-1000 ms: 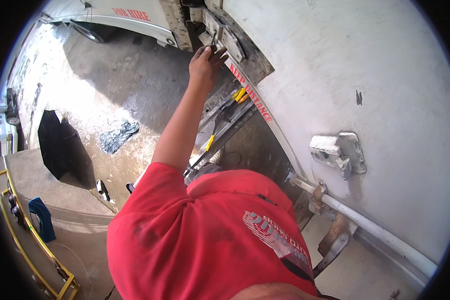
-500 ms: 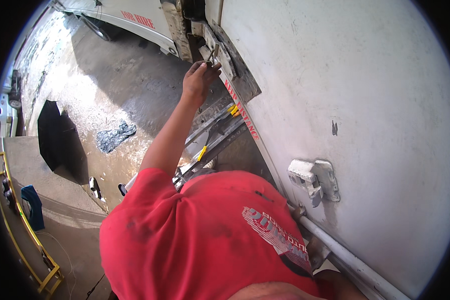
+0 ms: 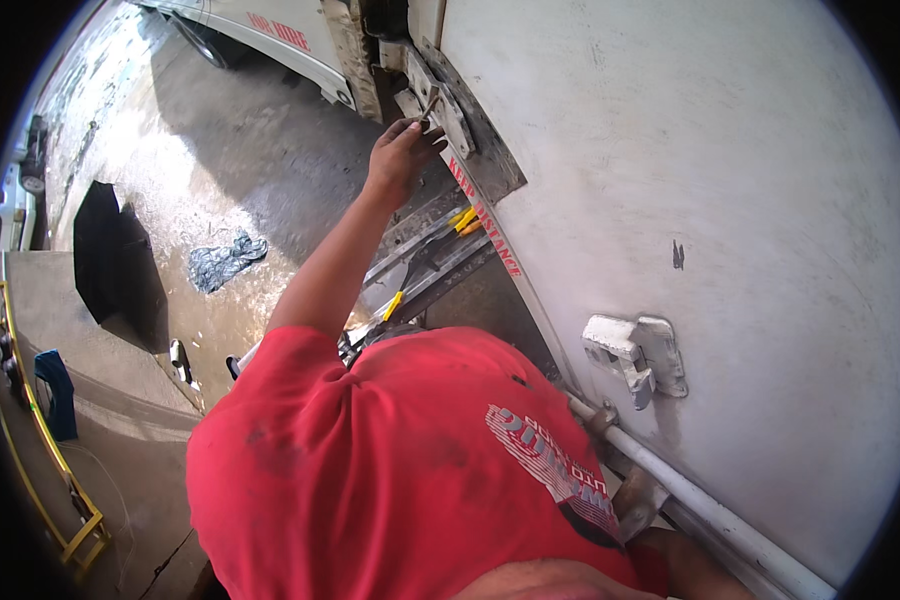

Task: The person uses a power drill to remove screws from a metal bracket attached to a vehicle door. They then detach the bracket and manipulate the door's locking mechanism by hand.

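My left hand is raised at the far end of my stretched arm, beside the hinge bracket at the corner of a white vehicle door. Thumb and forefinger pinch a thin metal piece, like a short rod or bolt. Its exact kind is too small to make out, and its tip is near the bracket. The other fingers of that hand are partly spread. Only part of my right arm shows low on the right, below my red shirt; the right hand itself is out of sight.
A large white door panel with a latch fitting fills the right side, above a white pipe. Below my left arm stands a ladder with yellow parts. A black umbrella and a crumpled plastic sheet lie on wet ground.
The view has shifted slightly. My left hand stays by the bracket, its fingers a little more spread, and the thin metal piece is now tilted along the bracket.
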The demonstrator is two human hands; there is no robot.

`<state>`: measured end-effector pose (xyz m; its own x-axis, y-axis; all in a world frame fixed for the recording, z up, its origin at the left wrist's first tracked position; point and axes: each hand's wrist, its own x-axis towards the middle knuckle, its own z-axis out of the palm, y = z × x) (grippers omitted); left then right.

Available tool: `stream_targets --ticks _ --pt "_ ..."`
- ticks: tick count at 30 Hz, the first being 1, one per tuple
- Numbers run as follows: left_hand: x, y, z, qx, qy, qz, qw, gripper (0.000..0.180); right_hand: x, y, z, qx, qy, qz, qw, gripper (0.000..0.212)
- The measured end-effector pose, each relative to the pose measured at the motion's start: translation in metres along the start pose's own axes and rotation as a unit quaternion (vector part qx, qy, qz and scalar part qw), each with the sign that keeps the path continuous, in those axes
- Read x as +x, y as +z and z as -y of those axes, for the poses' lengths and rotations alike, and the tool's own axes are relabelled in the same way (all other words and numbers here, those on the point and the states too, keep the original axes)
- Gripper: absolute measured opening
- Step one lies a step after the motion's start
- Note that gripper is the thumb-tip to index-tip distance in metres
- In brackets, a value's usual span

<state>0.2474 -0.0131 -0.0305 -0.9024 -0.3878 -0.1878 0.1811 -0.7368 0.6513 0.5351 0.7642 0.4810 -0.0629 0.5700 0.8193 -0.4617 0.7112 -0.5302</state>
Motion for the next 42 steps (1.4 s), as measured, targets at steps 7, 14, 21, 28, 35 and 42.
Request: stream_targets --ticks 7,14,21,28,35,42 --pt "-0.013 0.001 0.005 -0.032 -0.038 -0.001 0.999 0.025 -0.002 0.021 -0.032 0.045 0.041 0.026 0.998 0.062" --pt "-0.016 0.001 0.001 0.014 -0.020 0.025 0.999 0.028 0.000 0.064 -0.071 0.105 0.104 0.068 0.987 0.061" --pt "-0.039 -0.005 -0.004 -0.005 -0.005 0.011 1.000 0.030 -0.038 0.117 -0.080 0.136 0.157 0.096 0.973 0.082" --pt "-0.050 -0.019 0.023 -0.020 0.058 0.009 0.998 0.032 -0.045 0.168 -0.095 0.100 0.122 0.127 0.979 0.064" --pt "-0.073 -0.036 0.022 -0.036 0.116 -0.024 0.992 0.029 -0.029 0.218 -0.119 0.126 0.136 0.130 0.974 0.062" --pt "-0.104 -0.028 0.012 0.056 0.130 -0.017 0.990 0.030 -0.049 0.250 -0.132 0.039 0.089 0.107 0.989 0.066"
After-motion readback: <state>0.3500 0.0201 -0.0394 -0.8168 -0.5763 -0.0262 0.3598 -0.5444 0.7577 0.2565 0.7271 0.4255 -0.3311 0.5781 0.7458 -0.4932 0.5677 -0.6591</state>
